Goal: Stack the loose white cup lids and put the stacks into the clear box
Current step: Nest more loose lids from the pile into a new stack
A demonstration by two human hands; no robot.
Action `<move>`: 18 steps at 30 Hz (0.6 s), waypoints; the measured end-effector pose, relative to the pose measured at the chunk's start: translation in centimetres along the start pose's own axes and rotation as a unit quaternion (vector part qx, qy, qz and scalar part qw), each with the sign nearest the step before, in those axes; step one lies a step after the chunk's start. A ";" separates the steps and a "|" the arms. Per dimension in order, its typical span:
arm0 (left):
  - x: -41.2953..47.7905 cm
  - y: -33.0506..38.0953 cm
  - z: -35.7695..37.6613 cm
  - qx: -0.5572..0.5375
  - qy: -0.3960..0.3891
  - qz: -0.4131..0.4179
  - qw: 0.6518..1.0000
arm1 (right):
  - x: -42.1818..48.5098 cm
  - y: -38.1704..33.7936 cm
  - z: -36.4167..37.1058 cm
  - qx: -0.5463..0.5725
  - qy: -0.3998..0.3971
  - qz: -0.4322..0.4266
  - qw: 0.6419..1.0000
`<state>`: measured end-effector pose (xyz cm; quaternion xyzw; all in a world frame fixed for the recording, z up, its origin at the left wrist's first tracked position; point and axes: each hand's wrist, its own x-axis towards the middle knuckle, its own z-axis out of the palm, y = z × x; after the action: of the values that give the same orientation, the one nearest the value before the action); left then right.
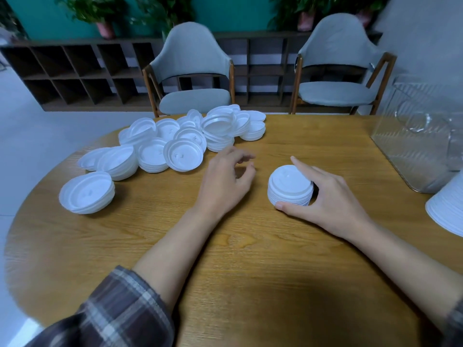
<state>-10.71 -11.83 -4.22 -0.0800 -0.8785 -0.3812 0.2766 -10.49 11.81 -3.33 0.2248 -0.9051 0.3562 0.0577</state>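
The job looks to be in its early or middle part. Just right of the frame's centre, the right hand grasps a neat stack of lids that stands on the wooden table: the thumb presses its near base and the index finger reaches over its far top edge. The left hand hovers just left of that stack with fingers loosely curled, holding nothing.

A lot is left to do. A big pile of loose lids sprawls across the upper left and middle of the table, many tilted or overlapping, some already nested in short clumps. A separate short stack sits at the left, near the table's edge.

The clear box stands at the right edge of the frame, well apart from the pile. I see no white lids inside it, though its ribbed walls blur the view. Another tall white stack lies cut off at the right edge, outside the box.
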 end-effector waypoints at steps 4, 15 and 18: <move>1.2 -1.8 -0.9 0.072 0.085 0.036 0.993 | 0.3 -0.4 0.0 -0.004 -0.007 0.000 1.000; 5.1 -3.8 -1.4 0.119 0.125 0.071 0.982 | 2.2 -0.4 1.6 0.010 0.007 0.014 1.000; 9.3 -3.1 -2.5 0.177 0.074 0.068 0.979 | 2.3 -0.2 1.6 0.014 -0.002 0.013 1.000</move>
<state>-18.49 -16.45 0.27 -0.0609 -0.9015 -0.2049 0.3762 -12.36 9.84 -3.78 0.2147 -0.9030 0.3689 0.0480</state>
